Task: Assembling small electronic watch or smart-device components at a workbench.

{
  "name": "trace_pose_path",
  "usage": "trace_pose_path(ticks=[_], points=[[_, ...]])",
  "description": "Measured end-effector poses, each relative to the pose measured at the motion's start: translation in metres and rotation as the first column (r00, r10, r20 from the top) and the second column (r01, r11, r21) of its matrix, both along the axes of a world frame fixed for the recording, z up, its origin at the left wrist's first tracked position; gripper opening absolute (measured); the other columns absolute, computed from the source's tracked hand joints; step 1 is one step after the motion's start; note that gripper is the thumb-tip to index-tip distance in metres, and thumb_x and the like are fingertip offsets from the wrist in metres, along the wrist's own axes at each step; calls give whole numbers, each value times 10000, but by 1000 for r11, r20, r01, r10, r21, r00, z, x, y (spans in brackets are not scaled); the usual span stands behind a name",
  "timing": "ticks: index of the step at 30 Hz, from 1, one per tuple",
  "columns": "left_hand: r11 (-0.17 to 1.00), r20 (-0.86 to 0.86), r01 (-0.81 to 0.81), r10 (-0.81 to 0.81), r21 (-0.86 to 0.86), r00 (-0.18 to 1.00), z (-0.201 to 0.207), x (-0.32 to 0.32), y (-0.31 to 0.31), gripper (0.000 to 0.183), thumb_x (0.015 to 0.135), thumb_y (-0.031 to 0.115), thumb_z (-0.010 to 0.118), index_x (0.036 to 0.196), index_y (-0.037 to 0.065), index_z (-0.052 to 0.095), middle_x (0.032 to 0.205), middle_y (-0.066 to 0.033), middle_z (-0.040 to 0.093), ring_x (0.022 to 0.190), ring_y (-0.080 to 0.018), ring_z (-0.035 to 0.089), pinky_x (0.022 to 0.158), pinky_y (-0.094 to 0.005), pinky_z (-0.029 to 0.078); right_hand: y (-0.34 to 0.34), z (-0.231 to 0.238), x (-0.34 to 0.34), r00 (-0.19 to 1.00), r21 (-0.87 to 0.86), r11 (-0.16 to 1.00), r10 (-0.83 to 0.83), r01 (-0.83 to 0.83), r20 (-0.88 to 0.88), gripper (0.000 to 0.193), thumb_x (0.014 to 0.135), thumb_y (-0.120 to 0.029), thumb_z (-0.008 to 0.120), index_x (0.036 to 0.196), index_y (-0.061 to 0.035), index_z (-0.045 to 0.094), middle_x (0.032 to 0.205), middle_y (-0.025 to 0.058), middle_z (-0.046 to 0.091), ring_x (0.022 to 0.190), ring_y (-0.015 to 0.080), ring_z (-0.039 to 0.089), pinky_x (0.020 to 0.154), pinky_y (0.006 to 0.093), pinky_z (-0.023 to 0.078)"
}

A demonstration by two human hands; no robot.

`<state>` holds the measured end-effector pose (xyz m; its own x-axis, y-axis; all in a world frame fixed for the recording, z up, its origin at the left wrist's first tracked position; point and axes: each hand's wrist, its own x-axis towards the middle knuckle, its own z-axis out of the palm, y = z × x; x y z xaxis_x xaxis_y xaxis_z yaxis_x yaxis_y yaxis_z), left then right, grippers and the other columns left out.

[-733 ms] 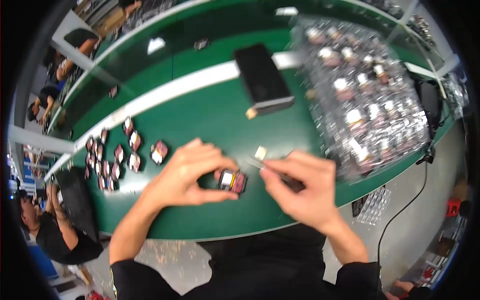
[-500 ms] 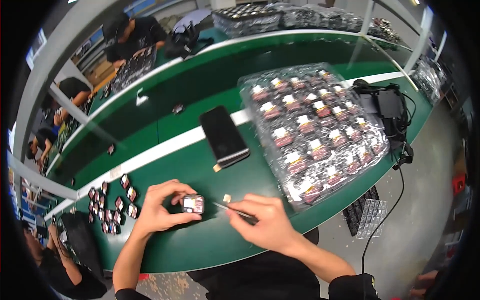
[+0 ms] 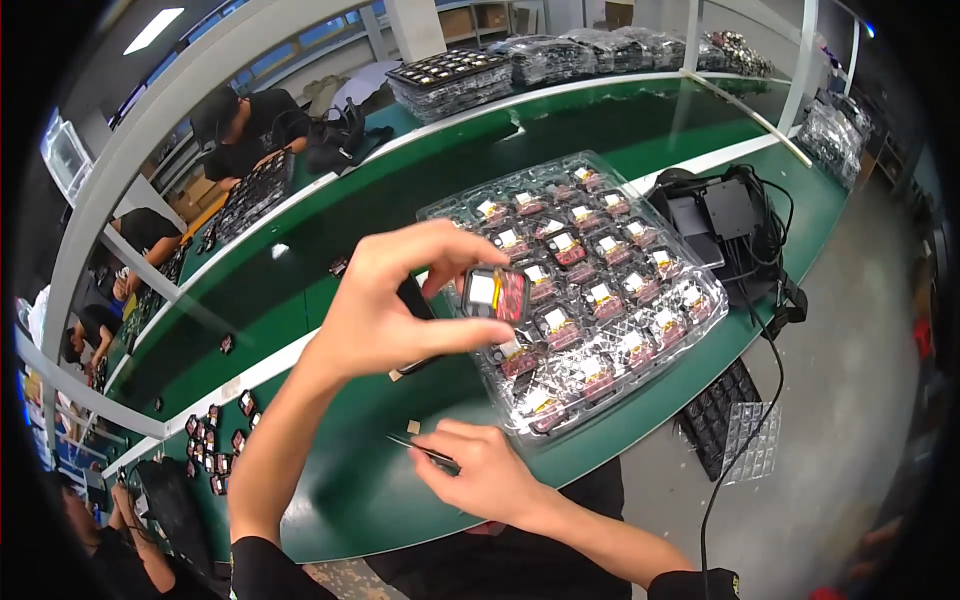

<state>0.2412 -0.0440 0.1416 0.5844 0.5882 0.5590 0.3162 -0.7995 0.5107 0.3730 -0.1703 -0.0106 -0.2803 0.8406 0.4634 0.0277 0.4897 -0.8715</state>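
Observation:
My left hand (image 3: 385, 290) is raised over the near left side of a clear plastic tray (image 3: 712, 306). Between its thumb and fingers it grips a small square electronic module (image 3: 497, 296) with a black frame, a white patch and a red-and-yellow part. Similar modules (image 3: 567, 248) fill many of the tray's pockets. Lower down, my right hand (image 3: 482, 472) holds thin metal tweezers (image 3: 432, 452) close to the green tabletop, their tips pointing left. A tiny tan square piece (image 3: 413, 427) lies just beyond the tweezers. The dark phone (image 3: 412, 302) is mostly hidden behind my left hand.
More modules (image 3: 208, 445) stand in a cluster at the left. A dark device with cables (image 3: 725, 210) sits right of the tray. Stacked trays (image 3: 450, 85) line the back, and a recessed green belt (image 3: 290, 300) runs across. Co-workers (image 3: 265, 125) sit at the far left.
My left hand has lifted the module and carried it right and away from me, over the tray. The right hand, still with the tweezers, appears slightly lower and further left; the view has shifted too.

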Motion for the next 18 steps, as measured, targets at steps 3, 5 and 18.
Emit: trace_pose_path(ticks=[3, 5, 18], points=[[999, -50, 32, -30, 38, 998, -6, 3, -19, 576, 667, 199, 1061, 1157, 17, 819, 827, -15, 658, 692, -101, 539, 608, -270, 421, 0, -1, 1, 1000, -9, 1000, 3, -2, 25, 143, 921, -55, 814, 1042, 21, 798, 846, 155, 730, 707, 354, 734, 644, 428, 578], [999, -80, 24, -21, 32, 997, -10, -4, -35, 575, 670, 208, 1066, 1148, 6, 819, 889, -32, 716, 697, -114, 558, 599, -271, 435, -2, -1, 1, 998, 11, 1000, 7, -8, 60, 132, 961, -107, 773, 1009, 15, 769, 938, 168, 735, 813, 414, 755, 726, 480, 616], [984, -90, -168, 172, 55, 981, -59, -97, -99, 552, 693, 242, 1059, 1142, 23, 824, 944, -71, 793, 704, -160, 633, 584, -277, 477, -1, 18, 4, 984, -68, 996, -42, 54, 171, 127, 911, -24, 814, 1027, 26, 805, 767, 115, 662, 572, 212, 653, 532, 359, 491]])
